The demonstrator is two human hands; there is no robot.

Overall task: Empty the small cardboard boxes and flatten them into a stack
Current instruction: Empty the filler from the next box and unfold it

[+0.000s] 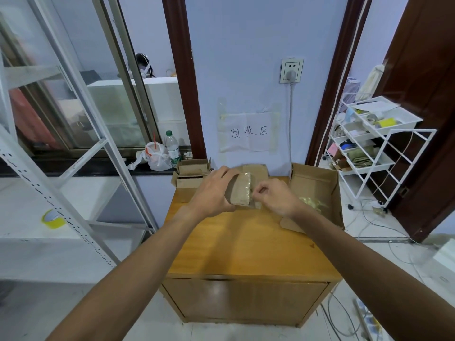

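Head: left hand [213,193], right hand [275,196] around box [242,190]

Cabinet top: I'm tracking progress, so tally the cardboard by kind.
Small box in left hand, right hand pinching it: 1
Small open boxes, back left: 2
Large open box: 1
Partly hidden cardboard behind it: 1
Total: 5

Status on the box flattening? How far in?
Early to midway, I'd judge. Done: tape wads lie in the big carton, and what looks like flat cardboard sits behind the hands. In hand: the left grip holds a small box while the right grip pinches its tape. Left: the open boxes at the cabinet's back left, not yet flattened.
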